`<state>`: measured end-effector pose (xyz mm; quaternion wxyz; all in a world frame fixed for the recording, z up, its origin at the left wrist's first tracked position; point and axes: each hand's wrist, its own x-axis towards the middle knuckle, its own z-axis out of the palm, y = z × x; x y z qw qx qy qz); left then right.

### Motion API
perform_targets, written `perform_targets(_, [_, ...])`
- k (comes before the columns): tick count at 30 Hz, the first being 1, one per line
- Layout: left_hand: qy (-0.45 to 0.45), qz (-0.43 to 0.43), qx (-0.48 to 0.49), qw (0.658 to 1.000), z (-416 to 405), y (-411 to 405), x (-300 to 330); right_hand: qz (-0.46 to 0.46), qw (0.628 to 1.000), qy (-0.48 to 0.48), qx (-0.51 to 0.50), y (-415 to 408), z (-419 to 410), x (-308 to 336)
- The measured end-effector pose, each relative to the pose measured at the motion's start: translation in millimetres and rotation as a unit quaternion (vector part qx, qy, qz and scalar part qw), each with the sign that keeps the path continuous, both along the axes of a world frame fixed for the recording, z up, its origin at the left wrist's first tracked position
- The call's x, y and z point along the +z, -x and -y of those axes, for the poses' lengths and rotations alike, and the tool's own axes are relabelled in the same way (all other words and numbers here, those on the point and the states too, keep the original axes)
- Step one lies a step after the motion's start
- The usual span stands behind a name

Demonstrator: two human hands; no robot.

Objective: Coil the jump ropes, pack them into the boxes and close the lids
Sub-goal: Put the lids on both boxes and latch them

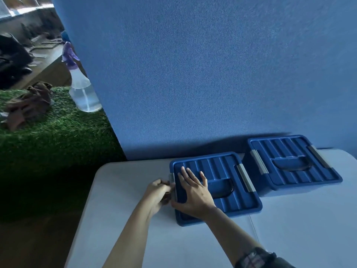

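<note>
A dark wristband (257, 257) sits on the right forearm, closest of all, low at the right edge. That arm runs up to the right hand (193, 192), which lies flat with fingers straight and spread on the blue lid (231, 190) of the nearer box (216, 187). The palm covers the lid's left part, thumb down toward the front left corner. Just beside it the left hand (157, 192) is curled at the box's left side, its fingers pinching the grey latch (171, 178) there. The two hands nearly touch. A second grey latch (245, 177) lies along the lid's right side.

Both boxes stand on a white table (125, 190). The other box (291, 161) sits behind and to the right, lid on, with grey clips on both sides. No rope is in sight.

A blue wall (193, 74) rises behind the table. Off to the left, a spray bottle (81, 88) and a brown cloth (29, 105) rest on a patch of fake grass (58, 132).
</note>
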<state>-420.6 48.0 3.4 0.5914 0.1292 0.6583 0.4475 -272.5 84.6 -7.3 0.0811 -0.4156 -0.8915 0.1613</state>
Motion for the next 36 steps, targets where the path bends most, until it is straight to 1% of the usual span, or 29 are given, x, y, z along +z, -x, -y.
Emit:
perform_targets(4, [0.010,-0.013,0.035,0.999,-7.9,-9.9,-2.3,-0.028,1.000,0.013,-0.004,-0.7,-1.5,1.8])
perform_targets(7, [0.010,-0.022,0.042,0.999,-8.7,-11.1,0.8,-0.012,1.000,0.017,0.007,-2.2,-1.5,2.8])
perform_targets(8, [0.006,-0.041,0.039,0.998,-6.3,-11.0,2.2,-0.003,1.000,0.021,0.012,-2.5,-2.3,3.3])
perform_targets(9, [0.001,-0.082,0.029,0.996,-3.3,-12.2,3.2,0.001,1.000,0.025,0.017,-3.4,-3.2,4.8])
perform_targets(10, [-0.004,-0.145,0.019,0.989,1.7,-15.8,3.7,-0.001,0.999,0.030,0.022,-5.7,-4.4,6.5])
perform_targets(11, [-0.012,-0.231,0.008,0.973,8.3,-21.3,2.3,-0.007,0.999,0.031,0.029,-10.2,-5.3,9.5])
perform_targets(12, [-0.040,-0.328,0.006,0.944,16.3,-28.8,-2.2,-0.012,0.999,0.026,0.035,-17.5,-6.4,11.8])
perform_targets(13, [-0.094,-0.414,0.007,0.906,24.3,-37.8,-7.3,-0.013,0.999,0.011,0.038,-27.9,-7.4,13.0])
perform_targets(14, [-0.149,-0.473,-0.014,0.868,31.7,-48.2,-12.1,-0.015,0.999,-0.015,0.036,-40.7,-7.3,13.3])
perform_targets(15, [-0.190,-0.515,-0.048,0.834,37.8,-59.2,-16.6,-0.022,0.998,-0.045,0.029,-55.8,-6.6,12.5])
perform_targets(16, [-0.209,-0.532,-0.094,0.815,42.4,-68.8,-18.2,-0.032,0.997,-0.067,0.020,-72.1,-5.4,11.0])
perform_targets(17, [-0.205,-0.528,-0.133,0.814,45.6,-76.5,-18.7,-0.044,0.996,-0.075,0.011,-88.4,-4.0,8.8])
perform_targets(19, [-0.164,-0.514,-0.185,0.821,47.9,-84.2,-16.5,-0.057,0.995,-0.077,0.004,-117.4,-1.4,6.9])
perform_targets(22, [-0.113,-0.531,-0.234,0.807,41.0,-85.8,-11.6,-0.039,0.996,-0.082,-0.002,-150.1,-4.4,8.5])
perform_targets(26, [-0.087,-0.524,-0.264,0.805,17.9,-89.1,-3.3,0.010,0.998,-0.059,-0.008,-168.0,-25.4,9.8])
perform_targets(27, [-0.083,-0.532,-0.268,0.799,10.3,-90.5,-2.5,0.016,0.999,-0.049,-0.012,-169.0,-31.1,10.4])
perform_targets(30, [-0.060,-0.573,-0.289,0.765,-15.2,-93.3,0.2,0.028,0.999,-0.033,-0.028,-170.4,-47.5,12.9])
perform_targets(32, [-0.038,-0.587,-0.298,0.751,-28.4,-95.0,2.6,0.042,0.998,-0.022,-0.028,-172.0,-58.0,13.7])
perform_targets(34, [-0.014,-0.589,-0.303,0.749,-36.2,-97.9,5.0,0.049,0.998,-0.001,-0.024,-172.5,-67.6,17.7])
perform_targets(36, [0.010,-0.579,-0.308,0.755,-37.3,-101.4,6.8,0.046,0.999,0.022,-0.020,-171.3,-71.6,21.4])
